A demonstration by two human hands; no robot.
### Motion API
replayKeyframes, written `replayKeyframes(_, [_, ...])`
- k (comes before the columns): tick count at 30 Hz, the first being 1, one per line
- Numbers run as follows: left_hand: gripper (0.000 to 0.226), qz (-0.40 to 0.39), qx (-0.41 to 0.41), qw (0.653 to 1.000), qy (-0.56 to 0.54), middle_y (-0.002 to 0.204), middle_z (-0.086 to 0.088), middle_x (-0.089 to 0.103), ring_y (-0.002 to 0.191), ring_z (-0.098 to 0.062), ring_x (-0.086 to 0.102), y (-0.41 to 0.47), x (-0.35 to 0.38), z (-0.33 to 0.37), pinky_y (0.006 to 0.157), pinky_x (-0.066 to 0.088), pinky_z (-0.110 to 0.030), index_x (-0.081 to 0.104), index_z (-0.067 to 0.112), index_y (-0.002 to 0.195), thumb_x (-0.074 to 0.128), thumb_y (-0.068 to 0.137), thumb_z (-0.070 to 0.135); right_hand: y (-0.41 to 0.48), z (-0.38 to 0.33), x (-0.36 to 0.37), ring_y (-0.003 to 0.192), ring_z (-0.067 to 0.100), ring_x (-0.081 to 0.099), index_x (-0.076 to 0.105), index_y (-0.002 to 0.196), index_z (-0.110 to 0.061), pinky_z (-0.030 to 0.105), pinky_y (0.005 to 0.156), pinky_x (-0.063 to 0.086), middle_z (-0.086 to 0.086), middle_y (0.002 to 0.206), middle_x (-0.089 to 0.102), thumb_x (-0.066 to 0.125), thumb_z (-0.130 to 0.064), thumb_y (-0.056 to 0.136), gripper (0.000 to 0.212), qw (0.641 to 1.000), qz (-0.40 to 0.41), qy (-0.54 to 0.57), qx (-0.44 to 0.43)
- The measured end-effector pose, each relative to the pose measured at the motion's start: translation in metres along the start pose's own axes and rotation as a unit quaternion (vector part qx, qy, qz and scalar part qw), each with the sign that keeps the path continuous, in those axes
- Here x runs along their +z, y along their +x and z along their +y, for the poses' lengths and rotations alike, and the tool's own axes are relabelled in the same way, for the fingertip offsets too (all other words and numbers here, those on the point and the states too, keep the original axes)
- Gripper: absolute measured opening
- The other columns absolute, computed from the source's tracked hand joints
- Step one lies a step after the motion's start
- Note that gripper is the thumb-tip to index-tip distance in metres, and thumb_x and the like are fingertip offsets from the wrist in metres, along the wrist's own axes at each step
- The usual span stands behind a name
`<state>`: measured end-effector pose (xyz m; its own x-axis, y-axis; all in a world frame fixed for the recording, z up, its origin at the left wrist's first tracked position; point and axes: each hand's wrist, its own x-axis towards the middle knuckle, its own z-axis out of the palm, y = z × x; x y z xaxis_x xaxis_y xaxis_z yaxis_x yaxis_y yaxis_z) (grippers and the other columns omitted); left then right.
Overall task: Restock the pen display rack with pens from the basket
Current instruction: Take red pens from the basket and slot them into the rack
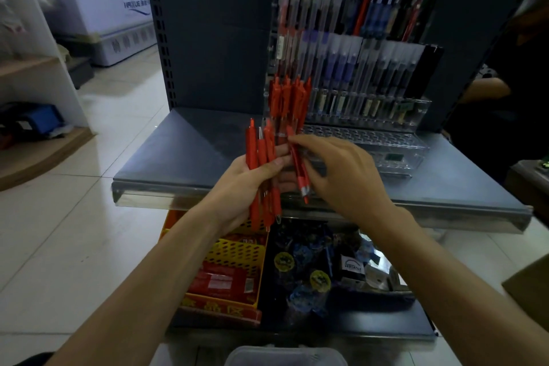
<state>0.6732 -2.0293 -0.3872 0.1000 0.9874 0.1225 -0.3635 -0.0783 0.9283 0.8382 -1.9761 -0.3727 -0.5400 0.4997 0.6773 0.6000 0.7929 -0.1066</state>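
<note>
My left hand [252, 184] grips a bundle of several red pens [261, 154], held upright over the front of the grey shelf. A single red pen [298, 168] is pinched by my right hand [341, 169], tilted with its silver tip down, right beside the bundle. Behind both hands stands the clear pen display rack [365, 137], tiered, with red pens [289, 98] standing in its left slots and purple, blue and dark pens further right. Its lowest front row of holes shows no pens. A pale container rim [285, 355] shows at the bottom edge; I cannot tell if it is the basket.
The grey metal shelf [184, 151] carries the rack; its left half is bare. Below it sit a yellow perforated bin [237, 252] with red packs and a dark bin of blue items [312, 276]. A person's arm [484, 89] is at the right. White freezer [110, 9] back left.
</note>
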Motion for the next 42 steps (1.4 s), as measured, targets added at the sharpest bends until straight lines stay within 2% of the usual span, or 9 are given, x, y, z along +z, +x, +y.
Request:
replayKeyframes(6, [0.028,0.001,0.001,0.999,0.051,0.112,-0.007,0.072,0.097,-0.022,0.069,0.003,-0.002,0.000,0.079,0.056,-0.028,0.062,0.014,0.120,0.047,0.097,0.009,0.000,0.008,-0.009,0.088,0.017,0.068,0.060,0.121,-0.027,0.039,0.071,0.057,-0.006,0.096,0.072,0.065,-0.034,0.090,0.032,0.999,-0.047,-0.004,0.003])
replayKeyframes(11, [0.027,-0.002,-0.002,0.998,0.069,0.106,-0.003,0.073,0.091,-0.020,0.070,0.004,0.002,-0.005,0.082,0.057,-0.033,0.064,0.017,0.119,0.047,0.098,0.013,0.001,0.013,-0.011,0.082,0.017,0.067,0.058,0.114,-0.029,0.039,0.065,0.056,-0.007,0.091,0.071,0.062,-0.035,0.092,0.022,0.998,-0.050,-0.023,0.013])
replayKeyframes(16, [0.029,0.000,0.023,0.998,0.054,0.107,-0.012,0.072,0.080,-0.019,0.070,0.009,0.002,-0.005,0.078,0.058,-0.030,0.058,0.007,0.125,0.045,0.099,0.009,0.007,0.017,-0.008,0.081,0.008,0.067,0.065,0.106,-0.022,0.037,0.072,0.056,-0.011,0.090,0.072,0.059,-0.031,0.095,0.015,0.984,0.021,0.110,0.140])
replayKeyframes(22, [0.021,0.044,0.062,0.996,0.051,0.081,-0.007,0.071,0.078,-0.023,0.070,0.014,0.001,-0.003,0.078,0.058,-0.042,0.059,0.017,0.113,0.042,0.101,0.021,0.026,0.021,-0.009,0.068,0.004,0.058,0.065,0.091,-0.019,0.010,0.060,0.043,-0.006,0.078,0.066,0.057,-0.026,0.098,0.012,0.946,0.087,0.192,0.246])
replayKeyframes(27, [0.019,0.051,0.057,0.997,0.030,0.059,0.002,0.047,0.051,-0.013,0.049,0.017,0.000,-0.004,0.053,0.048,-0.029,0.058,0.017,0.107,0.045,0.098,0.027,0.043,0.026,-0.003,0.057,-0.001,0.049,0.062,0.089,-0.019,0.006,0.052,0.037,-0.012,0.069,0.057,0.054,-0.027,0.099,0.015,0.941,0.078,0.172,0.282])
replayKeyframes(32, [0.006,0.065,-0.013,0.996,-0.052,0.055,0.003,0.033,0.042,-0.009,0.033,0.021,0.000,-0.001,0.040,0.034,-0.021,0.047,0.012,0.096,0.044,0.100,0.015,0.058,0.034,0.006,0.055,0.006,0.048,0.059,0.084,-0.018,0.022,0.051,0.035,-0.009,0.064,0.053,0.054,-0.030,0.099,0.019,0.953,-0.033,0.115,0.277])
replayKeyframes(36, [0.018,0.063,-0.009,0.997,-0.045,0.056,0.002,0.034,0.041,-0.008,0.031,0.024,-0.001,-0.002,0.039,0.031,-0.021,0.042,0.014,0.082,0.034,0.095,0.004,0.069,0.033,0.011,0.070,0.022,0.058,0.059,0.084,-0.015,0.032,0.064,0.042,0.002,0.073,0.060,0.055,-0.032,0.098,0.022,0.959,-0.133,0.014,0.250])
replayKeyframes(39, [0.015,0.068,0.006,0.997,-0.024,0.064,-0.003,0.049,0.042,-0.008,0.033,0.023,0.001,-0.003,0.040,0.033,-0.021,0.044,0.007,0.098,0.031,0.093,0.001,0.069,0.030,0.016,0.082,0.030,0.064,0.066,0.089,-0.011,0.039,0.074,0.053,0.010,0.086,0.067,0.060,-0.032,0.095,0.023,0.959,-0.138,0.002,0.249])
replayKeyframes(42, [0.031,0.086,0.011,0.996,-0.006,0.076,-0.010,0.067,0.044,-0.009,0.037,0.022,0.002,-0.003,0.041,0.035,-0.021,0.044,0.001,0.125,0.031,0.097,0.000,0.068,0.030,0.017,0.082,0.025,0.063,0.065,0.086,-0.015,0.039,0.076,0.054,0.005,0.083,0.066,0.064,-0.034,0.092,0.020,0.958,-0.110,0.021,0.266])
